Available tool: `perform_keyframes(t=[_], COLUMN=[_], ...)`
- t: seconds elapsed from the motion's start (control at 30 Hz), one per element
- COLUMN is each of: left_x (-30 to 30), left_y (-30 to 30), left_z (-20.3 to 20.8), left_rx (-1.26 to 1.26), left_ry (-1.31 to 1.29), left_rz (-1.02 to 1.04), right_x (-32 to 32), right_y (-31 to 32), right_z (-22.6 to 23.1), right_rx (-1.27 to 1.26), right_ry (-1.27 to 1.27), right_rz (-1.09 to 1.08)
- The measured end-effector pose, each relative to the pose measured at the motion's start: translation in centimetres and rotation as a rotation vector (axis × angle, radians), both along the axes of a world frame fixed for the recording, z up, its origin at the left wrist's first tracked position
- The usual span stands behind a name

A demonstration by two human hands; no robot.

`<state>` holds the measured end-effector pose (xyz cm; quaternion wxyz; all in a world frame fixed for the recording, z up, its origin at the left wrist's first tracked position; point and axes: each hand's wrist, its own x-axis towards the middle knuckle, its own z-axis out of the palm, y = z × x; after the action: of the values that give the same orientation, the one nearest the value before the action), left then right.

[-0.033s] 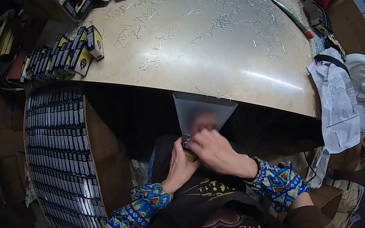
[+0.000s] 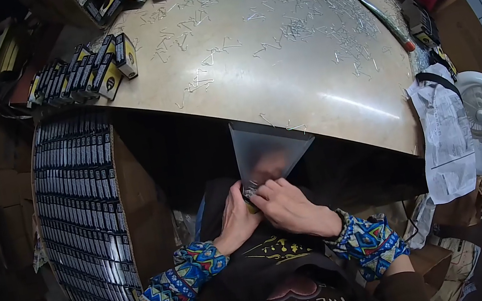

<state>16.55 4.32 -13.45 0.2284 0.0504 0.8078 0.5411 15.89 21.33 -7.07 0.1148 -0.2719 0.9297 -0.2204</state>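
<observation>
My left hand [image 2: 238,223] is wrapped around a small black and yellow box [image 2: 252,206] in front of my body, and most of the box is hidden by my fingers. Shiny wire pieces [image 2: 251,191] show at its top. Over that end, my right hand [image 2: 290,209] has its fingers bent and pressed together; what they pinch is hidden. Just beyond both hands, a grey metal chute [image 2: 248,143] slopes down from the table edge, narrowing toward the box.
Many bent wire pieces [image 2: 297,28] lie scattered over the table [image 2: 159,87]. Small boxes [image 2: 106,77] stand at its left corner, above a carton packed with rows of boxes [image 2: 81,211]. A brush-like tool [image 2: 382,16], paper sheets [image 2: 447,146] and a white fan [image 2: 481,103] are at right.
My right hand's fingertips have shifted slightly toward me and lower, closer to the box top. My left hand and the box stay in place.
</observation>
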Motion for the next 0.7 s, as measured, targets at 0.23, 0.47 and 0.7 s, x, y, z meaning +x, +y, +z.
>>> perform_keyframes(t=[0.23,0.47,0.7], left_x=[-0.3,-1.0,-4.5], left_y=[-0.9,-3.5,-0.8], left_z=[-1.3,2.1,4.5], left_rx=[-0.27,-0.054,0.058], left_ry=[0.292,0.348,0.55], left_rz=[-0.142,0.125,0.206], right_x=[1.6,-1.9,-3.0], right_y=[-1.3,1.8,1.1], right_z=[-0.9,3.7,6.2], right_rx=[-0.262,-0.595,-0.602], right_ry=[0.004,0.017,0.032], right_rz=[-0.081,-0.325,-0.409])
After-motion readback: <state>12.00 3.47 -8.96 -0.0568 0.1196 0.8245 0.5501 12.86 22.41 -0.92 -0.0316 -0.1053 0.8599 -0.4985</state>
